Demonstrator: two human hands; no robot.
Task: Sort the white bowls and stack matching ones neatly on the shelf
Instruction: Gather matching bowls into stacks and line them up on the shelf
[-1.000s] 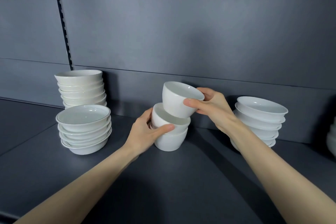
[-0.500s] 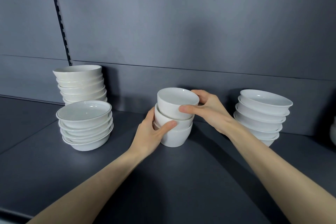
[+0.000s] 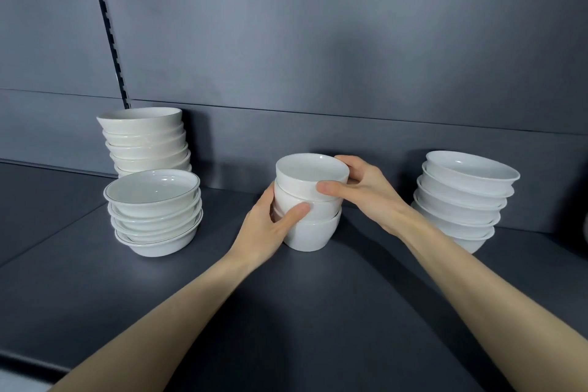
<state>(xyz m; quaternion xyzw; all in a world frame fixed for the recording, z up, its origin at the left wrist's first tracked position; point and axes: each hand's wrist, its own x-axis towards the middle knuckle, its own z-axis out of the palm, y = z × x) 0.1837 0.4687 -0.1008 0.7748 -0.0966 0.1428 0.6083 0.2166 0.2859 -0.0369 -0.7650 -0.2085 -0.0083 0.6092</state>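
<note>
A stack of three deep white bowls (image 3: 310,232) stands mid-shelf on the dark grey shelf (image 3: 318,312). The top bowl (image 3: 310,177) sits nested level in the two below. My right hand (image 3: 362,191) grips that top bowl's rim, thumb in front and fingers behind. My left hand (image 3: 270,226) wraps the left side of the lower bowls, thumb across the middle one.
Left front stands a stack of several shallow white bowls (image 3: 156,213); behind it a taller stack of cream bowls (image 3: 148,140). At the right is a leaning stack of wide white bowls (image 3: 464,197). Grey back panel (image 3: 318,41) close behind.
My right hand lowered the tilted top bowl down into the stack until it sat level. My left hand kept holding the lower bowls.
</note>
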